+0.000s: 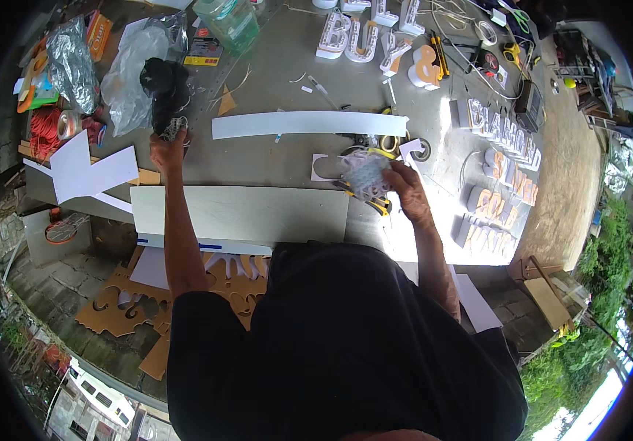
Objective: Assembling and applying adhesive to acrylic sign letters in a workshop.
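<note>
Two bare hands are occupied over the bench point(276, 81); by the left hand point(167, 152), its fingers closed round the near end, a dark item point(160, 79) is gripped beside a clear plastic bag point(121, 95), its exact kind not to be told; by the right hand point(407, 188), clamped on its right edge, a pale netted bundle point(365, 175) is held just right of a small white cut-out point(322, 168); whether it is lifted or rested cannot be told. Beyond the bundle a long white strip point(309, 125) is laid crosswise; nearer the body a pale board point(243, 213) is set along the near edge.

If the bundle were drawn sideways, its loose loops might be snagged on the yellow-handled tool point(381, 206) close beneath, and the tool dragged along; the strip could be shifted or creased by a low sweep of either hand; the bag might be caught up with the dark item, so closely are they placed; the raised letters point(498, 163) could be toppled by a wide rightward swing.
</note>
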